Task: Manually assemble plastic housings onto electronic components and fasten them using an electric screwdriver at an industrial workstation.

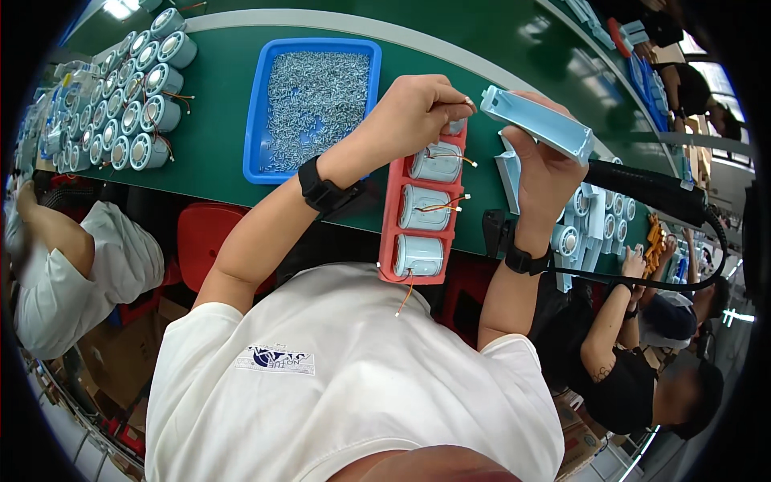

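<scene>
My left hand (422, 116) is over the far end of a red holder (389, 209), its fingertips pinched together on something too small to make out. In the holder's pockets lie several pale blue cylindrical units (419, 255) with thin coloured wires and small white connectors; my fingers partly hide the farthest one. To the right, my right hand (546, 169) grips a long, hollow light-blue plastic housing (538, 124), raised and tilted with its open side showing. The housing is apart from the holder.
A blue tray (251, 136) of small metal screws lies left of the holder. Rows of similar cylinders (128, 104) stand far left. A black handheld tool (642, 181) with a cable and more blue parts (590, 233) are at right. Co-workers sit on both sides.
</scene>
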The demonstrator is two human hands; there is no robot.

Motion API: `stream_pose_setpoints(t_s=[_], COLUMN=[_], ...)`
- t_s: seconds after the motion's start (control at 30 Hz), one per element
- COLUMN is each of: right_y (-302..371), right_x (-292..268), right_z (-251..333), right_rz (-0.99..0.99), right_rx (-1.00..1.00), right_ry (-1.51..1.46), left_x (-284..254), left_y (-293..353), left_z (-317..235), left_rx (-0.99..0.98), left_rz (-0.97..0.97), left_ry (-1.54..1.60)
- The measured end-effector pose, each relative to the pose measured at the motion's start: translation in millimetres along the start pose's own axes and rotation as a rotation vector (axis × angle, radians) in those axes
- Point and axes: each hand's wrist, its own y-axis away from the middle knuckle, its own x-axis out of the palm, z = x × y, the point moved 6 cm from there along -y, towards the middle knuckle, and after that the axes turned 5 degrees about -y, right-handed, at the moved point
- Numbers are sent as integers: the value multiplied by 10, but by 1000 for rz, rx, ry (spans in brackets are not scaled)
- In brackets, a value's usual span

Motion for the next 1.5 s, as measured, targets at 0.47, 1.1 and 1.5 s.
stream_pose_setpoints(t_s=[0.47,1.1,1.5], right_y=[-29,111,-73], right_x=[124,370,481], right_z=[-180,-336,-96], right_rz=[190,329,429], right_rx=[187,70,-36], right_ry=[66,427,669], left_x=[-81,-221,-187], left_y=[16,265,114], left_z=[48,162,245], left_rx=[64,146,110], left_rz=[-36,-163,-119], left_ry=[-87,-509,-641])
